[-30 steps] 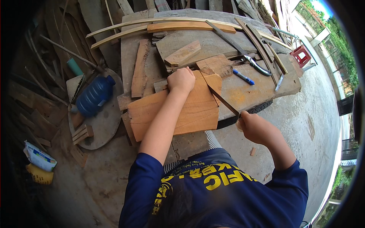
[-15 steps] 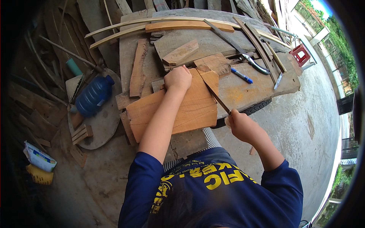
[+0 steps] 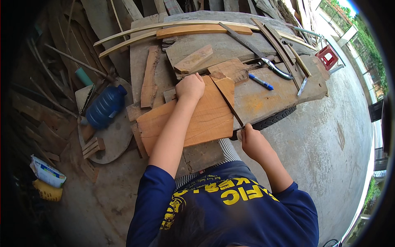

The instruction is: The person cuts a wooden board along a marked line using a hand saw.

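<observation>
left hand: the left hand [image 3: 189,87] rests as a loose fist on the far edge of the orange board [image 3: 189,119], fingers curled and pressing down on the wood, grasping nothing
right hand: the right hand [image 3: 253,142] sits just off the near right corner of the board, fingers clenched round the handle of a handsaw [image 3: 228,103]
saw: its thin dark blade runs from the right hand up and away along the board's right side, ending near the board's far right corner; whether the teeth sit in a cut I cannot tell
board: a wide, flat, orange-brown slab lying on the near edge of the worktop [image 3: 267,96], overhanging toward the person, with a separate triangular piece at its far right
worktop: rough grey planks carrying loose wood offcuts, long curved strips [image 3: 164,29] along the far side, a blue pen [image 3: 261,81] and pliers [image 3: 275,68] to the right of the board, well apart from both hands
left of worktop: a blue water bottle [image 3: 105,108] lies on a round grey slab [image 3: 111,140] among scrap timber
far right: a small red stool [image 3: 328,57] stands on the concrete floor [image 3: 329,136]
person: a dark blue shirt with yellow print fills the lower edge
</observation>
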The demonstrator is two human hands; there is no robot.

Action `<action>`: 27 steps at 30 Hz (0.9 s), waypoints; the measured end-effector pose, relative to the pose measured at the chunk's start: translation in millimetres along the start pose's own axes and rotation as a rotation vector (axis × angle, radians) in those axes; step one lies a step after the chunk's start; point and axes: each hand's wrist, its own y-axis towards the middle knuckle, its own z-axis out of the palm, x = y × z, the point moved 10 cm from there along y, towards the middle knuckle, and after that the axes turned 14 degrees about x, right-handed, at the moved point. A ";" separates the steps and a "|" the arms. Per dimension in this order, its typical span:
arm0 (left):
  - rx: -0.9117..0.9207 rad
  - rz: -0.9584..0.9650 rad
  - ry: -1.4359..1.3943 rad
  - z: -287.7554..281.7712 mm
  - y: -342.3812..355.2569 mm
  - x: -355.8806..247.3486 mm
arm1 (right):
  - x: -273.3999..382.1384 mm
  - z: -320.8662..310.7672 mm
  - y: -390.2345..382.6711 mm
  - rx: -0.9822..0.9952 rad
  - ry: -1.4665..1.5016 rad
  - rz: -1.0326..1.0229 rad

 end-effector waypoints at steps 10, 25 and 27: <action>0.011 -0.016 -0.020 -5.4 -0.8 5.7 | -41.0 -1.3 -55.3 0.067 0.060 0.164; 0.063 0.094 0.031 3.8 -4.4 -5.2 | -30.0 27.6 -71.2 0.024 0.150 0.095; 0.071 0.105 0.023 4.0 -3.0 -1.3 | -23.2 32.0 -47.4 -0.033 0.166 0.061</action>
